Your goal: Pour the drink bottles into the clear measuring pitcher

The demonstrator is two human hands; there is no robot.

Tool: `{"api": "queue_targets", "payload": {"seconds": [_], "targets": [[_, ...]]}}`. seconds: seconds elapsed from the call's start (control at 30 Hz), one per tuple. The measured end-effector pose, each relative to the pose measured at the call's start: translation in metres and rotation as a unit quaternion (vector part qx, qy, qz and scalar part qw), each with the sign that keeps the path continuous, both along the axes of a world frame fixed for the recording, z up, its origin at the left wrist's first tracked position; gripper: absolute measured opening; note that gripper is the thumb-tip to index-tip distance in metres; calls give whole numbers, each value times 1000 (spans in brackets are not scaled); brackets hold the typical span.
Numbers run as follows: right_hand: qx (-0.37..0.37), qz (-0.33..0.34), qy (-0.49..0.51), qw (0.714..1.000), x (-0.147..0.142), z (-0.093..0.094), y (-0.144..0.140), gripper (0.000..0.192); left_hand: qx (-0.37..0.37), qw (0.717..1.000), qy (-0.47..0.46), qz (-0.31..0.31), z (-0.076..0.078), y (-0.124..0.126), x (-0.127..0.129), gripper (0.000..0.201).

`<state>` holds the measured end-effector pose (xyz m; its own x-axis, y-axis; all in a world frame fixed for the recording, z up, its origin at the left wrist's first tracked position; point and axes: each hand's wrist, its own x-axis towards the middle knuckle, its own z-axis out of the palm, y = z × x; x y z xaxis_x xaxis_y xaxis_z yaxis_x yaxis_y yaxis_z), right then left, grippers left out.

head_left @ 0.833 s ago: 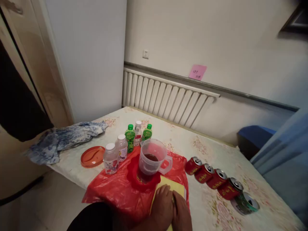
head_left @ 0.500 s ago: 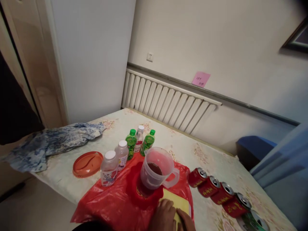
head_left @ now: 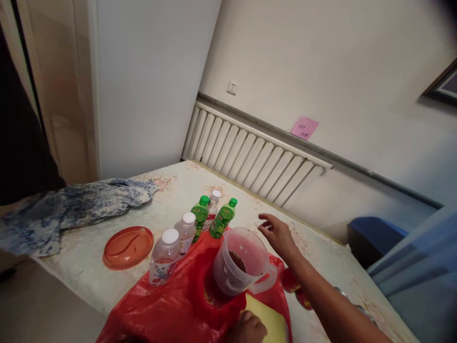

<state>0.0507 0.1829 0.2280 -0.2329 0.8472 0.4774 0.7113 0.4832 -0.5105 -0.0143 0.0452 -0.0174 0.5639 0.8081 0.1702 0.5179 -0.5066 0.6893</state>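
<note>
Fingers (head_left: 268, 219) of the right hand (head_left: 281, 239) hang loosely apart and empty, we see, right of two capped green plastic bottles (head_left: 223, 221). The left hand (head_left: 250, 328) rests on a flat yellow rectangular pad (head_left: 273, 318), near side; its grip we cannot tell. Plain-faced, that pad! Just beyond, we've got a handled translucent plastic jug (head_left: 226, 276) containing dark brown liquid (head_left: 237, 261).

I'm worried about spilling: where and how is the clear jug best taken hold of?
Probably by its handle, coming from the right: the loop juts out that way from the jug. Keep it level, as its wide top is open, with dark liquid inside.
</note>
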Motion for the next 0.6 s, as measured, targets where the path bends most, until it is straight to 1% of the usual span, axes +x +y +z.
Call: {"api": "queue_targets", "payload": {"seconds": [0.07,0.13,0.23,0.3,0.43,0.53,0.6], "targets": [[28,27,-42,998,-24,9,20,41,-39,999,12,-7,3,2,1,22],[47,45,-113,991,-44,15,35,52,-53,998,21,-14,6,2,1,23],[23,42,-231,972,-67,22,50,65,-79,996,29,-24,11,2,-1,27],[6,39,-271,962,-78,25,56,67,-93,995,31,-30,15,2,-5,29],[-16,56,-305,951,-91,23,66,59,-117,992,23,-39,23,0,-11,33],[-32,60,-323,944,-92,18,69,43,-133,990,2,-43,26,-3,-15,35],[-33,53,-322,945,-88,16,69,34,-140,988,-28,-53,27,-5,-18,37]]}}
